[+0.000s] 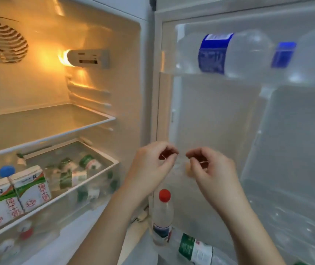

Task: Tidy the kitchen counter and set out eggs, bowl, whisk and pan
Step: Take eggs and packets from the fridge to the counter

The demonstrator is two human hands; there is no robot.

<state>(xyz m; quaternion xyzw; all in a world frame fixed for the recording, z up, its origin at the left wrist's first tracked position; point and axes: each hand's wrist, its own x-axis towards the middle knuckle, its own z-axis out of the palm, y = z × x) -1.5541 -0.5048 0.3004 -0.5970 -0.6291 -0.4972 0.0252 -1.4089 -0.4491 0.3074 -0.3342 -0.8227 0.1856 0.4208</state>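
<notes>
Fetching step, at the open fridge (128,73).
The left hand (149,163) and right hand (214,169) each have curled fingers closed in a pinch, seemingly on a thin clear bag (180,166). A pale blur inside it may be an egg (188,170), but this is unclear. Next, probably: carry it gently to the counter, keeping both pinches firm.

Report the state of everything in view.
Fridge door: open.
Light: on.
Red-capped bottle: upright, capped.
Green-label bottle: lying down.
Cartons: upright.
Left hand: pinching what seems a clear bag.
Right hand: pinching it too.
</notes>
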